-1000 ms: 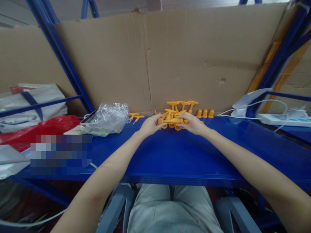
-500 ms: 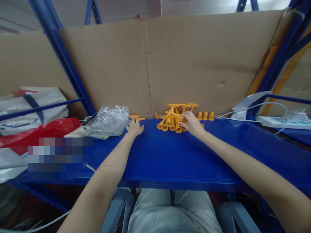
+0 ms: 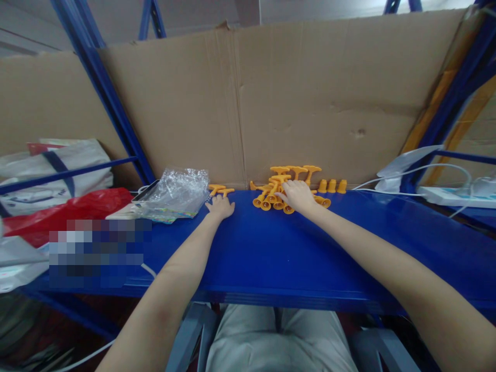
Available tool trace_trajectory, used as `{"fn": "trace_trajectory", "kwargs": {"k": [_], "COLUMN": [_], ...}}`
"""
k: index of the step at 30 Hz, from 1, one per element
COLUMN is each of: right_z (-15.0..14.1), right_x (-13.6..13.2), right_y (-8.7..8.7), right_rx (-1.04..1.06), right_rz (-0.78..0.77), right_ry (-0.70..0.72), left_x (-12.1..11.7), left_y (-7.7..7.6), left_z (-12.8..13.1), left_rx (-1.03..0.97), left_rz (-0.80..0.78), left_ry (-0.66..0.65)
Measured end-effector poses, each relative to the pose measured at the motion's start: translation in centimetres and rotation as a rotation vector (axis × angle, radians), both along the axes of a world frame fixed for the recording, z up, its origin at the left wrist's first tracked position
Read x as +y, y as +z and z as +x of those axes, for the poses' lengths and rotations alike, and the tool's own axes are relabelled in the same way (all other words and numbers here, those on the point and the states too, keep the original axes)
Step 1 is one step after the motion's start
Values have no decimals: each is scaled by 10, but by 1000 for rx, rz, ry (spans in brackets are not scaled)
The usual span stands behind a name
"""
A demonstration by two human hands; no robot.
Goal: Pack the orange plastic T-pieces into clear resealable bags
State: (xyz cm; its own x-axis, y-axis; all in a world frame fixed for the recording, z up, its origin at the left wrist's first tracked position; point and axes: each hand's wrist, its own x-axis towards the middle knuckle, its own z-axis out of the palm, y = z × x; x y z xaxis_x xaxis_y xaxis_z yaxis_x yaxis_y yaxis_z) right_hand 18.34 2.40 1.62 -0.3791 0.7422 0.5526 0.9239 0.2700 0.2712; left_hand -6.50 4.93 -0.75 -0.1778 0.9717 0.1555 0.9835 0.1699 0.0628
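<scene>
My left hand [image 3: 220, 206] rests on the blue tabletop, fingers spread and holding nothing. Just beyond its fingertips lie a couple of yellow corkscrews [image 3: 217, 188] with T-shaped handles and bare metal spirals. My right hand [image 3: 299, 195] is over the right side of a heap of yellow corkscrews [image 3: 267, 199], its fingers curled round one of them; the hand hides most of that piece. Bell-shaped ends of the heap face me. Behind it, several T-handled corkscrews [image 3: 296, 169] stand upright against the cardboard. Three yellow caps [image 3: 332, 186] stand in a row to the right.
Left of my left hand lies a clear plastic bag [image 3: 170, 194], with a red bag [image 3: 77, 209] farther left. A cardboard sheet [image 3: 310, 88] walls off the back. A white power strip [image 3: 445, 196] and cables are at the right. The blue table [image 3: 271, 258] has its front edge before my lap.
My left hand left the heap for the corkscrews at the left, then drew back slightly toward me. My right hand stayed at the heap, shifting a little, its fingers now curled over it.
</scene>
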Motion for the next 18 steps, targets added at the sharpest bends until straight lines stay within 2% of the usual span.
{"fn": "trace_trajectory", "kwargs": {"k": [7,12,16,18], "right_z": [-8,0,18,32], "right_x": [7,3,-1,1], "right_y": [-5,-5,11,24], "right_rx": [18,26,70,163], "right_rz": [-36,-88,-192,-149], "right_ry": [-8,11,91,46], "left_x": [-6,-11,-16,-20], "left_y": [6,9,12,15], "left_z": [11,18,22,26], "left_rx": [37,66,87,87], "left_rz": [28,-9,1,0], "left_ry": [-52,-101,-146,-158]}}
